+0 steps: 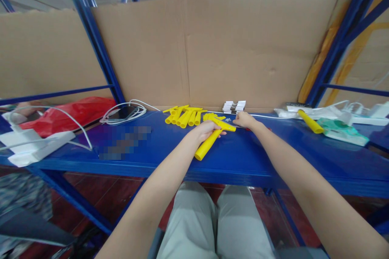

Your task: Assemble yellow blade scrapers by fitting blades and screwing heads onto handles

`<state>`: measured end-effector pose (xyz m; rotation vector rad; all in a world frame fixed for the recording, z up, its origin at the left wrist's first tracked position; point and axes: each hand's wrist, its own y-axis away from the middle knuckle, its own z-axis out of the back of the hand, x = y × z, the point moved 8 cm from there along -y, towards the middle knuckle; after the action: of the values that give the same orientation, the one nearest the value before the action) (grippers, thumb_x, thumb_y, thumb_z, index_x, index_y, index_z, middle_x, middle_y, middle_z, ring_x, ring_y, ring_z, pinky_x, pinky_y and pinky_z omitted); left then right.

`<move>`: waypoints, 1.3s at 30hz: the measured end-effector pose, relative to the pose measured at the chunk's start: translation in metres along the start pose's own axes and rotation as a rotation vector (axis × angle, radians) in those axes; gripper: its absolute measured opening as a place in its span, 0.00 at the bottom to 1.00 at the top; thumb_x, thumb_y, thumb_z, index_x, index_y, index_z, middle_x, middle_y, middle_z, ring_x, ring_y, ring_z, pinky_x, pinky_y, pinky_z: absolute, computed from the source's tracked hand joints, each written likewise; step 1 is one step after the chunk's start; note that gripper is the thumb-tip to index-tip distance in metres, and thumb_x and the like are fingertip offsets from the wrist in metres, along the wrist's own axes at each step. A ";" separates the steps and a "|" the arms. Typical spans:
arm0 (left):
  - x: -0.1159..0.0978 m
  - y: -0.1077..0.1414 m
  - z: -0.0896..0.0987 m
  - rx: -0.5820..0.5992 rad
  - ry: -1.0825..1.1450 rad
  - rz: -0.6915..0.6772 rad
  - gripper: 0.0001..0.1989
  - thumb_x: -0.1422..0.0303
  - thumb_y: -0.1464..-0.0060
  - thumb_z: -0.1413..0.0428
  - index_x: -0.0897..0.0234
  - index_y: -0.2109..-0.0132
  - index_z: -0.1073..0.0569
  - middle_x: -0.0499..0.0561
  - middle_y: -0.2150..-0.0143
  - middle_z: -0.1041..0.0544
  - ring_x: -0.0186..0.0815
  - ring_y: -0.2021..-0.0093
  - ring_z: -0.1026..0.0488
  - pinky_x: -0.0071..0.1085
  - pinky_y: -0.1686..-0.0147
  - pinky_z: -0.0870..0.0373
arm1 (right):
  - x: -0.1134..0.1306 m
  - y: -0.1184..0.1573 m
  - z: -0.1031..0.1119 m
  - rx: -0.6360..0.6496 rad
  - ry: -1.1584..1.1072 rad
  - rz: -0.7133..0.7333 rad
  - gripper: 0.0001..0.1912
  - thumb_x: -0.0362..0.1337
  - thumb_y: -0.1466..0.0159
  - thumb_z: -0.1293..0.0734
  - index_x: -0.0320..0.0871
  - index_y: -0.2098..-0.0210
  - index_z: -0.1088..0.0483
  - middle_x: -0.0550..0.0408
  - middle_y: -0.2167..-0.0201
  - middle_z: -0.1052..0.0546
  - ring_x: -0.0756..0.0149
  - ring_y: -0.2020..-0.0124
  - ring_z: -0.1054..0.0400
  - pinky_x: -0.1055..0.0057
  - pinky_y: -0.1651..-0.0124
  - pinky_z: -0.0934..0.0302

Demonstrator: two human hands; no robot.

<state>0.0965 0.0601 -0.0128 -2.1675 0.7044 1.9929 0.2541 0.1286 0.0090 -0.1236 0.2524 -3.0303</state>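
Note:
My left hand (209, 130) is closed around a yellow T-shaped plastic handle (208, 145), its round tube end slanting down towards me above the blue shelf. Close to the handle's head, my right hand (244, 120) is closed with bent fingers. A thin grey piece and a bit of red show beneath that hand, but I cannot make out what it holds. Behind my left hand lie small yellow pieces (211, 116), partly hidden by it. Several more yellow handles (184, 117) lie in a row to the left. A stack of small white pieces (234, 107) stands just behind my right hand.
A cardboard panel (212, 48) closes off the back of the blue shelf (170, 149). At left are a coiled white cable (130, 115), a red bag (73, 115) and a white power strip (39, 149). A yellow tube (310, 121) and green-white packet (343, 131) lie right.

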 end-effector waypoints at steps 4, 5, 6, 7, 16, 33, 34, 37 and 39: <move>0.000 -0.001 -0.001 0.008 0.005 0.005 0.21 0.85 0.47 0.54 0.77 0.45 0.34 0.63 0.58 0.22 0.33 0.74 0.23 0.25 0.77 0.29 | 0.001 0.003 -0.001 0.026 -0.004 0.023 0.13 0.36 0.40 0.38 0.38 0.68 0.22 0.48 0.70 0.21 0.63 0.68 0.29 0.73 0.65 0.40; 0.000 -0.001 0.000 0.005 0.010 0.004 0.22 0.85 0.47 0.54 0.77 0.45 0.35 0.63 0.58 0.22 0.33 0.74 0.23 0.25 0.77 0.29 | 0.002 0.004 -0.001 0.028 -0.004 0.033 0.12 0.34 0.40 0.38 0.37 0.68 0.23 0.48 0.70 0.21 0.63 0.68 0.29 0.74 0.65 0.40; 0.000 0.000 0.000 0.003 0.014 0.004 0.22 0.85 0.47 0.54 0.76 0.45 0.35 0.63 0.58 0.22 0.32 0.74 0.23 0.25 0.77 0.29 | 0.002 0.004 0.001 0.024 -0.008 0.041 0.12 0.33 0.40 0.39 0.37 0.69 0.23 0.47 0.70 0.21 0.63 0.68 0.29 0.74 0.65 0.41; 0.000 0.000 0.000 0.001 0.018 0.005 0.22 0.85 0.47 0.54 0.76 0.45 0.35 0.63 0.58 0.22 0.32 0.74 0.23 0.24 0.77 0.29 | 0.001 0.005 0.003 0.017 -0.019 0.049 0.12 0.32 0.41 0.39 0.36 0.69 0.23 0.47 0.69 0.21 0.64 0.68 0.29 0.74 0.66 0.41; 0.005 -0.009 0.010 -0.055 0.085 0.027 0.23 0.85 0.46 0.52 0.75 0.43 0.35 0.61 0.60 0.22 0.34 0.74 0.23 0.25 0.76 0.28 | -0.006 0.012 0.013 0.037 -0.156 0.066 0.11 0.34 0.41 0.37 0.36 0.67 0.23 0.51 0.71 0.21 0.66 0.69 0.29 0.77 0.67 0.41; 0.001 -0.003 0.007 -0.073 0.030 0.012 0.21 0.86 0.47 0.54 0.78 0.45 0.34 0.66 0.55 0.23 0.33 0.74 0.23 0.25 0.76 0.28 | -0.010 0.019 0.006 0.119 -0.130 0.036 0.07 0.32 0.43 0.34 0.38 0.65 0.24 0.53 0.72 0.22 0.68 0.72 0.30 0.78 0.72 0.42; 0.002 -0.002 0.007 -0.073 0.028 0.020 0.21 0.86 0.47 0.54 0.78 0.45 0.34 0.66 0.55 0.23 0.32 0.74 0.23 0.24 0.77 0.28 | -0.009 0.019 0.007 0.114 -0.111 0.030 0.07 0.33 0.42 0.34 0.38 0.66 0.25 0.53 0.71 0.22 0.68 0.71 0.30 0.78 0.72 0.42; 0.001 -0.001 0.006 -0.080 0.031 0.014 0.21 0.86 0.46 0.54 0.78 0.45 0.34 0.64 0.56 0.22 0.31 0.75 0.24 0.23 0.77 0.29 | -0.009 0.021 0.013 0.092 -0.036 -0.004 0.08 0.38 0.41 0.33 0.39 0.68 0.25 0.52 0.72 0.22 0.66 0.71 0.30 0.76 0.71 0.43; 0.001 -0.001 0.006 -0.084 0.031 0.012 0.20 0.85 0.46 0.54 0.77 0.46 0.34 0.62 0.58 0.22 0.30 0.75 0.24 0.23 0.77 0.29 | -0.010 0.021 0.015 0.088 0.017 -0.025 0.10 0.40 0.41 0.32 0.39 0.70 0.26 0.52 0.74 0.23 0.65 0.72 0.31 0.75 0.71 0.43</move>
<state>0.0913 0.0630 -0.0147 -2.2502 0.6506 2.0344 0.2671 0.1061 0.0193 -0.0947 0.1194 -3.0625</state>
